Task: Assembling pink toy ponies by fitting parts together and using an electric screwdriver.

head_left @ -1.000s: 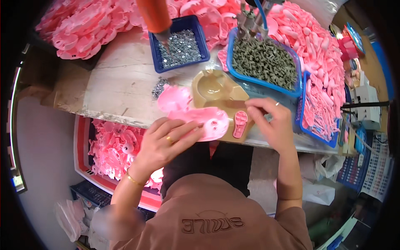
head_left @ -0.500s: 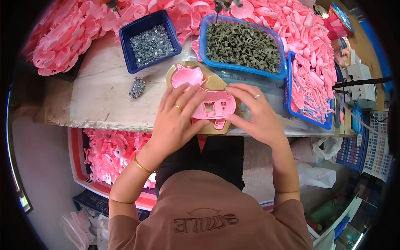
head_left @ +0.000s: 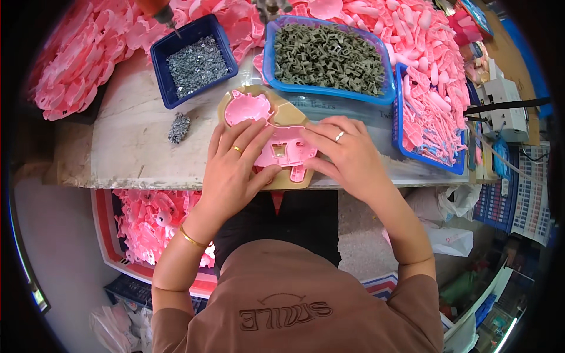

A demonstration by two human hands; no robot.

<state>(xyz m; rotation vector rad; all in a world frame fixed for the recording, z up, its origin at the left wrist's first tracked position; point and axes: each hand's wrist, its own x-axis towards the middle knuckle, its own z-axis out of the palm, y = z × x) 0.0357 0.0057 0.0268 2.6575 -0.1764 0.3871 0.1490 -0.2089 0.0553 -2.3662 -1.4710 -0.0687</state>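
A pink plastic toy-half shell [head_left: 287, 136], shaped like an animal with a rounded head and body, lies hollow side up in a tan moulded holder [head_left: 286, 116] at the table's near edge. Across its left side rests my left hand [head_left: 235, 165], fingers over the middle and thumb at the near edge, gripping it. My right hand [head_left: 347, 153] holds the right end, with fingertips along the far rim and thumb lower down. Part of the shell is hidden under my left fingers. To the left lies a small clump of screws [head_left: 179, 128].
Behind stand a dark blue tray [head_left: 231, 73] of small screws and a blue tray [head_left: 391, 88] of grey-green plastic pieces. A blue basket [head_left: 398, 126] holds thin pink parts. Heaped pink parts [head_left: 76, 70] line the back. A power screwdriver tip [head_left: 168, 16] hangs above the screw tray.
The whole view has shifted slightly, so the table's things sit further left. My right fingers have closed in a little over the shell's right end; my left hand stays on it.
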